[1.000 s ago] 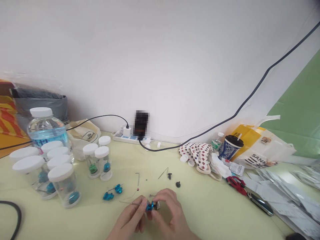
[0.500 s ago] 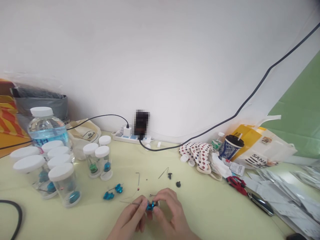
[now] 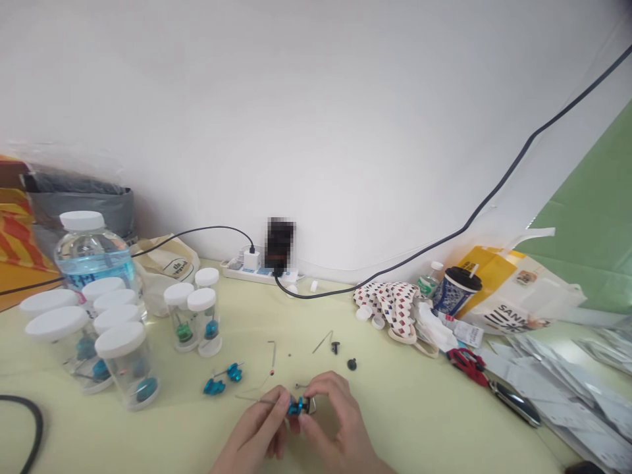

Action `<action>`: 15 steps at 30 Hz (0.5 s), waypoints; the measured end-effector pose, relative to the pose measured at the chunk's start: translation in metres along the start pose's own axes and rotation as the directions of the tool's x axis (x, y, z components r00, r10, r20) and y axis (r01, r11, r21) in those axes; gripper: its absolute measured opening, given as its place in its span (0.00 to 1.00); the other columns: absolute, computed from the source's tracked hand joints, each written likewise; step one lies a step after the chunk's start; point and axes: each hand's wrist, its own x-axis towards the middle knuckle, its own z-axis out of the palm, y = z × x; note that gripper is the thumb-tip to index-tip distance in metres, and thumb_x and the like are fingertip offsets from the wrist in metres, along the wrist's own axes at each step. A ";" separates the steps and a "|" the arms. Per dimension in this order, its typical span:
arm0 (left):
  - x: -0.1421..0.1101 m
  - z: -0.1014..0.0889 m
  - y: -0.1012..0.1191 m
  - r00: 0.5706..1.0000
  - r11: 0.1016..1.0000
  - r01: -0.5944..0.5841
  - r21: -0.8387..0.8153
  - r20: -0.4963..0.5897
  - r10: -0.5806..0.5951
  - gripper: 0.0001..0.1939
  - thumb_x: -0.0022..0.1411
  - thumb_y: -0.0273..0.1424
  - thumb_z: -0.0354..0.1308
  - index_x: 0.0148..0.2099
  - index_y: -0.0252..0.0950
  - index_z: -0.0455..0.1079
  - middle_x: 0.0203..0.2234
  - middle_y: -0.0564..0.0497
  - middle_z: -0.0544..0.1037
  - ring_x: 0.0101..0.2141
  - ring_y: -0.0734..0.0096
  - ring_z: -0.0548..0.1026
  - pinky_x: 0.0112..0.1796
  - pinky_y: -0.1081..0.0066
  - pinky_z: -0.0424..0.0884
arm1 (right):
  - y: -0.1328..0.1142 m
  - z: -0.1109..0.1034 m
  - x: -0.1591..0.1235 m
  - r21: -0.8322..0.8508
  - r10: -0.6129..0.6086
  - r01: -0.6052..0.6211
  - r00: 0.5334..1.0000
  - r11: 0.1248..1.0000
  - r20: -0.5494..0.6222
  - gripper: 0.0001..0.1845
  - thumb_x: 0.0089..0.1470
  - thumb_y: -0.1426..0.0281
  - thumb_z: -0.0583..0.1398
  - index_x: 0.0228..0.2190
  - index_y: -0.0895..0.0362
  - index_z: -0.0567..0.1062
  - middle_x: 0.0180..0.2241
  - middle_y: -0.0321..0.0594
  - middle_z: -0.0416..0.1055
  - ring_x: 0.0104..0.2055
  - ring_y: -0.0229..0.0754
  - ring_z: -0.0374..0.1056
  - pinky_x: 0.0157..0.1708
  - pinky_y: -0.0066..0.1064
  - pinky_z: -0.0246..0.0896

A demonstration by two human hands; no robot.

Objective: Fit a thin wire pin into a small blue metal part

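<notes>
Both hands, left hand (image 3: 259, 431) and right hand (image 3: 336, 428), pinching a small blue part (image 3: 296, 407), capped jars (image 3: 126, 359) left

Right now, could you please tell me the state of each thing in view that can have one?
left hand: pinching the blue part, with a thin metal tool
right hand: pinching the blue part
blue part: held above the table
jars: upright, white lids on
water bottle: upright, capped
power strip: chargers plugged in
cup: upright, lidded
scissors: lying closed
</notes>
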 end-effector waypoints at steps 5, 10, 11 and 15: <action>0.002 0.000 -0.001 1.000 1.000 -0.021 -0.001 0.009 0.021 0.23 0.61 0.46 0.46 0.21 0.37 0.62 0.16 0.58 0.62 0.22 0.72 0.62 0.26 0.74 0.57 | -0.002 -0.001 0.001 0.009 0.006 -0.006 1.000 1.000 0.001 0.06 0.54 0.71 0.56 0.36 0.55 0.68 0.34 0.40 0.66 0.39 0.44 0.63 0.41 0.37 0.58; 0.000 0.001 0.000 1.000 1.000 0.007 0.003 -0.005 -0.007 0.22 0.60 0.47 0.46 0.22 0.37 0.63 0.16 0.58 0.61 0.22 0.72 0.61 0.26 0.75 0.57 | -0.005 -0.001 0.001 0.036 0.032 -0.031 0.999 0.999 -0.019 0.10 0.51 0.70 0.58 0.38 0.55 0.67 0.35 0.41 0.67 0.40 0.44 0.64 0.40 0.37 0.59; 0.000 0.001 0.001 1.000 1.000 0.011 0.003 -0.014 -0.011 0.22 0.60 0.48 0.47 0.22 0.37 0.63 0.16 0.58 0.61 0.22 0.72 0.61 0.26 0.75 0.57 | -0.005 -0.001 0.001 0.034 0.023 -0.023 1.000 0.999 -0.019 0.10 0.51 0.70 0.58 0.38 0.55 0.67 0.35 0.41 0.67 0.40 0.45 0.64 0.40 0.37 0.59; -0.001 0.001 0.002 1.000 1.000 -0.006 0.002 -0.020 0.006 0.23 0.60 0.47 0.47 0.20 0.38 0.62 0.16 0.58 0.62 0.22 0.72 0.61 0.26 0.74 0.57 | -0.005 -0.001 0.001 0.016 -0.016 0.016 1.000 1.000 -0.011 0.09 0.51 0.71 0.58 0.37 0.55 0.69 0.34 0.42 0.67 0.40 0.45 0.64 0.40 0.37 0.59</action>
